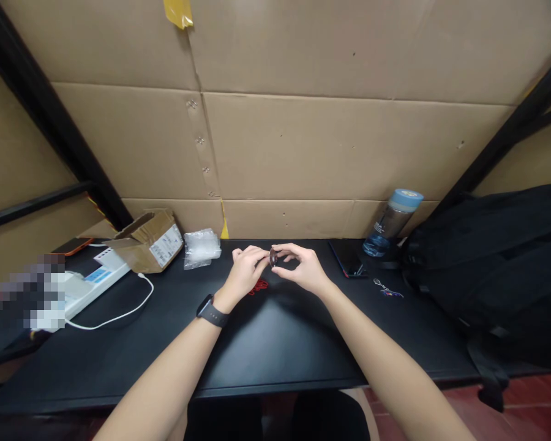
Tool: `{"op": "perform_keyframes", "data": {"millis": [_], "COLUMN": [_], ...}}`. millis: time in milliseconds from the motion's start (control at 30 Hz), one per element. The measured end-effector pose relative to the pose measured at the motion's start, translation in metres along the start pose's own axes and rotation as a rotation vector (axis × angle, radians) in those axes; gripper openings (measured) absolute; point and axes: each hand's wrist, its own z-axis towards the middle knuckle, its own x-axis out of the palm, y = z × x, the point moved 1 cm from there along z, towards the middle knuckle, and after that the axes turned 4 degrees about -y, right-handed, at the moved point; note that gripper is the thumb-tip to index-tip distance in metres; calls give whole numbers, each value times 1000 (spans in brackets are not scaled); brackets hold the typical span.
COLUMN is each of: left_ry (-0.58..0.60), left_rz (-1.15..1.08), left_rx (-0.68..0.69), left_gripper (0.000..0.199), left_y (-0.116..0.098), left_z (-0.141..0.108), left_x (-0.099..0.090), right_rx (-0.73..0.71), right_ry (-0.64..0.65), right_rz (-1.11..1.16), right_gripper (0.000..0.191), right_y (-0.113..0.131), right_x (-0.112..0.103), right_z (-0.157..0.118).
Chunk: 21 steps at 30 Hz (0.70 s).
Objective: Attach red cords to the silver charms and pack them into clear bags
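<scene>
Between my two hands, above the middle of the black table [275,343], is a small dark round disc [273,257] seen at a slant; its exact kind does not show. My right hand [300,266] pinches its edge between thumb and forefinger. On the other side, the closed fingers of my left hand [248,269] grip the disc too. A dark smartwatch [212,311] is on my left wrist. Below the hands lies a bundle of red cord [258,286], partly hidden by my left hand.
An open cardboard box [149,245], clear plastic packets [202,248] and a white power strip [94,282] with a white cable [119,317] are at the left. Rightward are a phone [348,258], a water bottle [392,223], a keyring [389,290] and a black backpack [496,269]. Cardboard walls [303,147] stand behind.
</scene>
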Motion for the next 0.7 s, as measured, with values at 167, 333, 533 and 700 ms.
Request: {"op": "perform_keyframes", "data": {"millis": [167,333,533,700], "left_ry": [-31,-63,-75,-72], "left_rz": [-4,-66,-222,-274], "left_rx": [-26,-38,-3,4], "left_gripper": [28,24,23,25], "left_y": [-6,-13,-10,-9], "left_z": [-1,-3,-1,0], "left_x": [1,3,4,5], "right_rx": [-15,-37,-24,-52], "right_ry": [-21,-45,-74,-94], "right_rz": [36,41,63,14], "right_gripper": [50,50,42,33], "right_y": [1,-4,-5,-3], "right_x": [2,4,7,9], "right_z": [0,-1,-3,-3]}}
